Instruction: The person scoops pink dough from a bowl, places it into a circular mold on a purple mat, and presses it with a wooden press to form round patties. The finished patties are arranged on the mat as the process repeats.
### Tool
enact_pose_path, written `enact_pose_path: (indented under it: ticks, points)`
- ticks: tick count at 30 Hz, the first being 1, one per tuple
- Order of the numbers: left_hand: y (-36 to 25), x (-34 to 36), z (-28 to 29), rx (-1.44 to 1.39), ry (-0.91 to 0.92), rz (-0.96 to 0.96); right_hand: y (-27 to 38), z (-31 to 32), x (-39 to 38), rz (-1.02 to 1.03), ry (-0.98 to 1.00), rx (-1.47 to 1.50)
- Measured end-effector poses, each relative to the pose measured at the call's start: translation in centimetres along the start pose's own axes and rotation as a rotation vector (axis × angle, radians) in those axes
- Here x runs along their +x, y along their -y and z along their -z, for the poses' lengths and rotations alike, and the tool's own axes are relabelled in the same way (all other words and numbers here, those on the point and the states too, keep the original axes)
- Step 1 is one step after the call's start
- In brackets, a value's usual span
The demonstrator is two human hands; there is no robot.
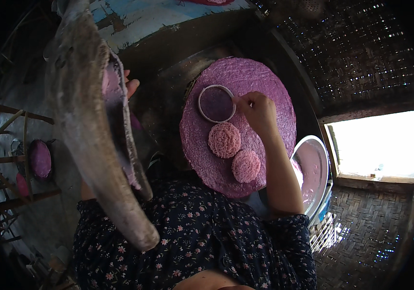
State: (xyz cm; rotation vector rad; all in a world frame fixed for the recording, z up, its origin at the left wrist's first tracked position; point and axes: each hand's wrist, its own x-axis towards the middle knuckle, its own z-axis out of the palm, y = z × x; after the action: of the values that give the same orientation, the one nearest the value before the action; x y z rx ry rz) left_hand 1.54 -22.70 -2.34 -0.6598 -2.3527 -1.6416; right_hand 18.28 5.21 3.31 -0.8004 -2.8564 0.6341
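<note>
While a beam [88, 111] half-hides the left hand [132, 87], grip unclear, the right [260, 111] pinches a ring [200, 107] beside noodles [225, 140].

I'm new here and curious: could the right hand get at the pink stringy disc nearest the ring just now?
Probably yes: the right hand is close to that disc and the way between looks free, but it pinches the ring, so would likely need to let go first.

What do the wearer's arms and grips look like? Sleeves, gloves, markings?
Dark sleeves with small pinkish-white flowers, ending around the elbow. The right forearm is bare, no watch or bracelet visible. Right grip: an ungloved hand. Left grip: only bare fingers show beside the wooden piece; the rest is hidden.
</note>
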Motion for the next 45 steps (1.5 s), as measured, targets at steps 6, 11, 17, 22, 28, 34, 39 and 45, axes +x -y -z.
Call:
enact_pose_path:
  ticks: [6,11,17,22,28,34,39,45]
  points:
    - [-6.4,-0.6,-2.1,0.026,-0.081,-0.266,2.0,1.5,-4.7,0.266,0.466,1.027]
    - [-8.9,1.1,-5.7,0.196,0.34,-0.593,2.5,2.7,-6.8,0.007,0.576,1.117]
    - [-9.7,9.3,-8.3,-1.882,0.898,0.14,0.2,4.5,-7.1,-0.06,0.798,1.141]
    - [-10.2,10.9,-13.2,-2.098,0.823,0.287,-3.0,6.5,-4.8,-0.197,0.959,1.33]
    - [-8.9,9.0,-17.2,-2.182,0.665,0.336,-5.5,9.0,-3.4,-0.286,0.866,0.913]
    - [-7.6,8.6,-16.5,-2.126,0.608,0.32,-4.0,7.8,-3.8,-0.314,0.788,0.887]
    - [-7.2,10.7,-15.2,-2.04,0.589,0.257,-2.7,6.1,-2.6,-0.208,0.705,0.931]
    - [-7.3,12.2,-16.3,-2.071,0.607,0.279,-2.9,6.4,-1.3,-0.191,0.532,0.747]
